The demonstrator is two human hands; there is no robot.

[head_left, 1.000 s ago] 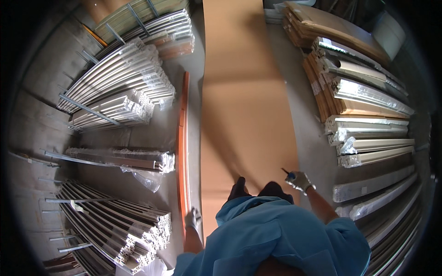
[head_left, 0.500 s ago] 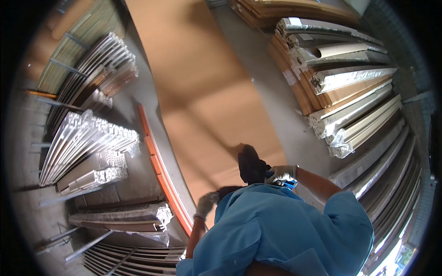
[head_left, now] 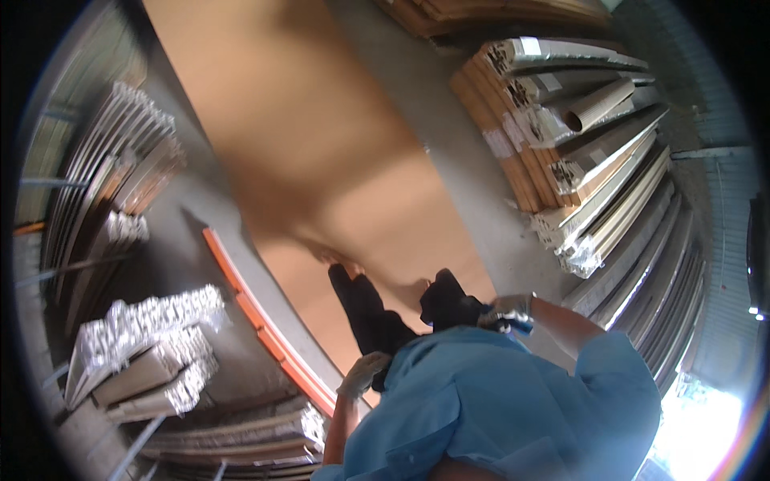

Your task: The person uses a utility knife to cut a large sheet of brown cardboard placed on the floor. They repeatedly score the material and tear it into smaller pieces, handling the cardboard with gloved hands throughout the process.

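Observation:
My left hand (head_left: 365,375), in a pale work glove, hangs low beside the dark trousers (head_left: 370,314). Its fingers are partly hidden against the leg, and nothing shows in it. At my right hip, my right hand (head_left: 510,309) is also gloved, its fingers curled over something small with blue and dark parts; its kind is not clear. Under my feet runs a long brown cardboard sheet (head_left: 321,152) laid on the grey floor. A light blue garment (head_left: 489,401) covers my body and hides part of both legs.
Wrapped long profiles (head_left: 593,152) lie stacked on the right, with a cardboard tube (head_left: 601,106) on top. Racks of plastic-wrapped profiles (head_left: 152,321) stand at left. An orange rail (head_left: 255,317) runs along the sheet's left side. More flat cardboard (head_left: 481,12) lies at the far end.
My legs have moved over the sheet, and the left one now shows stretched forward. The view has turned, shifting the left racks outward. Both hands stay low at my sides.

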